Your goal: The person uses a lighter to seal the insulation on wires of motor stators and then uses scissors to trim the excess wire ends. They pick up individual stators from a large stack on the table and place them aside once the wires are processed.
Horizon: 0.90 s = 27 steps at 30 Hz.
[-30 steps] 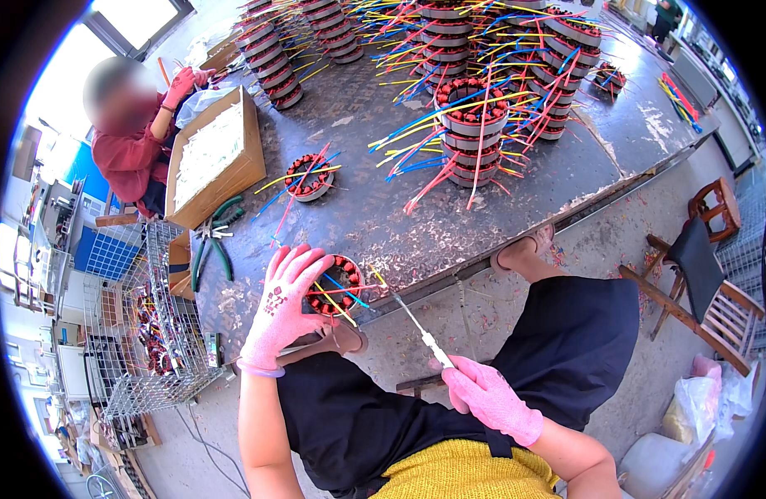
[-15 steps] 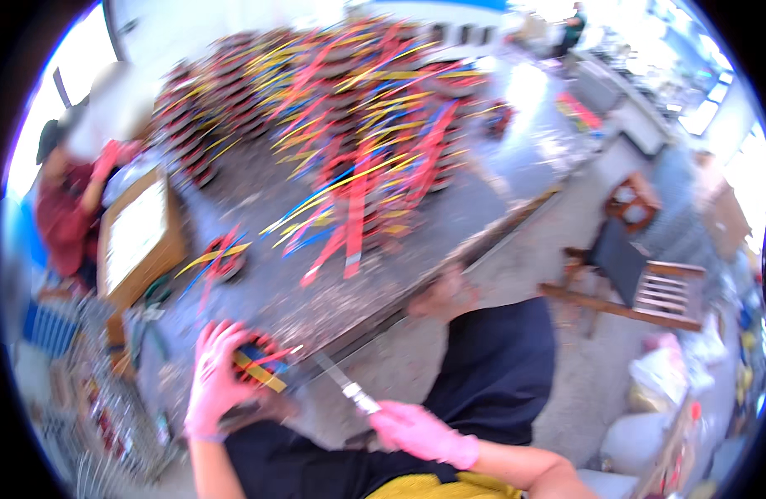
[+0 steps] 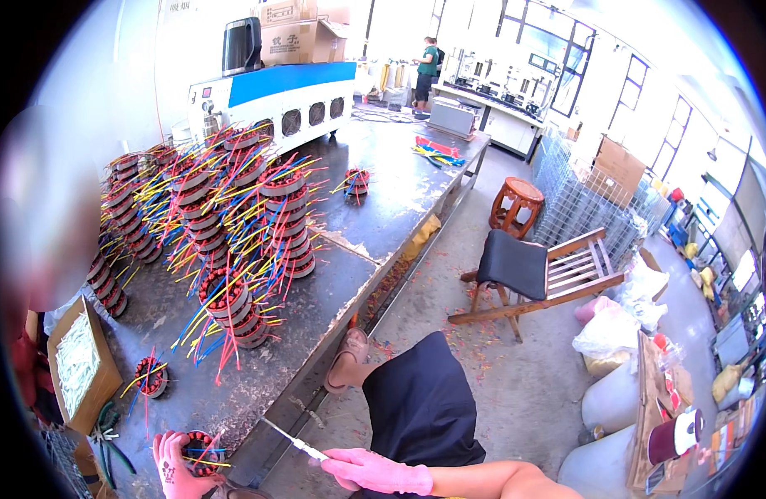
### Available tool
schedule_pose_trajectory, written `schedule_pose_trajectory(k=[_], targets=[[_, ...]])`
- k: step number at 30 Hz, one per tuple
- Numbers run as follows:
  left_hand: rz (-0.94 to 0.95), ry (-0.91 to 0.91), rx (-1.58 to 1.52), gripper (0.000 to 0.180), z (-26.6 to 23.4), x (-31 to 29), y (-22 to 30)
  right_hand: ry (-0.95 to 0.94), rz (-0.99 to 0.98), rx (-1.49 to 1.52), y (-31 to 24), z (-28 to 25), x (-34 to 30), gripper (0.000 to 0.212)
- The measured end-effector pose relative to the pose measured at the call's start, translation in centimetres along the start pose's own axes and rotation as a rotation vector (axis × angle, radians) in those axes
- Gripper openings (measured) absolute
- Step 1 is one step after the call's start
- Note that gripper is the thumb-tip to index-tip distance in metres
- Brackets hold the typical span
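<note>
My left hand point(image 3: 174, 468), in a pink glove, is closed round a motor stator point(image 3: 201, 441), a ring-shaped core with red windings and coloured wires, at the table's near edge. In my pink-gloved right hand point(image 3: 374, 471) is a slim tool point(image 3: 306, 449) with a white handle and a thin metal shaft. Its tip points toward the stator but stays apart from it. Just beyond my left hand lies a single stator point(image 3: 151, 377). Stacked stators point(image 3: 287, 216) with red, yellow and blue wires stand farther back on the dark worn table point(image 3: 349, 291).
A carton of white sticks point(image 3: 100, 378) and green-handled pliers point(image 3: 106, 441) lie at left, near a co-worker's maroon sleeve point(image 3: 27, 358). A blue-and-white machine point(image 3: 291, 104) stands behind the stacks. A wooden chair point(image 3: 557, 270) and stool point(image 3: 517, 204) stand on the floor at right.
The view has swung up and to the right, so the table and hands sit lower and more of the room shows. Both hands keep their holds.
</note>
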<state>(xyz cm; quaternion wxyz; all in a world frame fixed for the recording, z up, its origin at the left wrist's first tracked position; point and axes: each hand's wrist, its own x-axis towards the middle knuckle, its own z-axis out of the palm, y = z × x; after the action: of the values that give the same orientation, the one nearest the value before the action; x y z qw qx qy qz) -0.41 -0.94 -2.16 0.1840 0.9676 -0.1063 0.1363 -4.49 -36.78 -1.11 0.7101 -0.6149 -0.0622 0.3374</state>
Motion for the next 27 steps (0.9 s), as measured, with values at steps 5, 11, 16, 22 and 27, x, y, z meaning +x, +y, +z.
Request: schedule_pose_trajectory(k=[5,11,16,22,27], targets=[[0.014,0.001,0.002,0.093,-0.3,0.0,0.0,0.031,-0.026,0.046,-0.2,-0.3,-0.6,0.040],[-0.024,-0.041,0.000,0.092,0.2,0.4,1.3,0.120,-0.049,0.168,-0.8,-2.0,-2.1,0.039],[-0.172,0.021,0.008,0.092,0.6,-0.6,-0.7,0.189,-0.054,0.065,-4.3,-1.8,-1.9,0.037],[0.051,0.096,-0.107,0.083,-0.4,0.8,-0.2,0.369,-0.092,0.042,-3.7,-2.5,-2.4,0.030],[0.241,0.406,-0.071,0.083,-3.4,2.4,2.4,0.499,-0.164,-0.009,-4.1,-3.9,-2.9,0.038]])
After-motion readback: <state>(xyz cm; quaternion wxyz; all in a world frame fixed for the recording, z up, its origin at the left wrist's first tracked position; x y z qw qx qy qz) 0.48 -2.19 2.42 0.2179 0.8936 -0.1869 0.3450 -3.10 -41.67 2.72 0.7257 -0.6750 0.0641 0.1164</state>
